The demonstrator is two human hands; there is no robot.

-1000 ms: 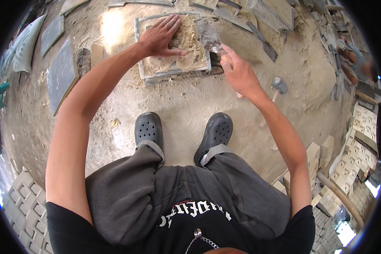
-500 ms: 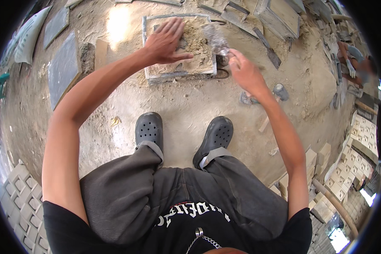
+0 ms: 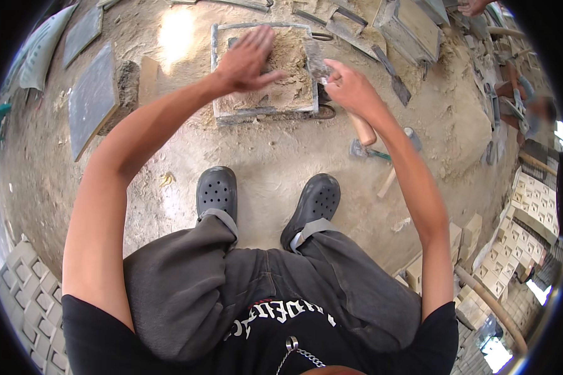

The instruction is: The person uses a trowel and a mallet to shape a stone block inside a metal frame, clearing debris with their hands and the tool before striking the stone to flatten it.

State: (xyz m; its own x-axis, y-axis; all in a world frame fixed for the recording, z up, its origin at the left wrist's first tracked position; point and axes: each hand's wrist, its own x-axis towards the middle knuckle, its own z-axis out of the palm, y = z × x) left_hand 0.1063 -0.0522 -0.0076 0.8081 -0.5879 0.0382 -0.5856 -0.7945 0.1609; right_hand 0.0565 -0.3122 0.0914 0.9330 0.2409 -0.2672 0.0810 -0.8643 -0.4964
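Observation:
A rectangular metal-edged mould (image 3: 266,115) lies on the floor ahead of my feet, filled with damp, crumbly sand-coloured mix (image 3: 288,56). Over its left half my left hand (image 3: 247,65) is stretched out flat with the thumb apart, though whether it presses on the mix I cannot tell. My right hand (image 3: 350,87) is wrapped round a trowel. The trowel's wooden handle end (image 3: 363,129) sticks out below the fist, and its grey blade (image 3: 317,59) stands at the mould's right edge. Loop handles (image 3: 324,111) show on that side.
Grey slabs (image 3: 94,100) lean at the left. A box-like mould (image 3: 413,28) and a flat scraper (image 3: 399,87) lie at the upper right. Hammer-like tools (image 3: 360,149) rest below my right forearm. Patterned blocks (image 3: 513,244) are stacked at right, and a co-worker (image 3: 525,94) crouches beyond.
The trowel has swung round so its wooden handle now shows below my right hand, which has shifted slightly left. My left hand stays over the mix. Another person's hand appears at the upper right.

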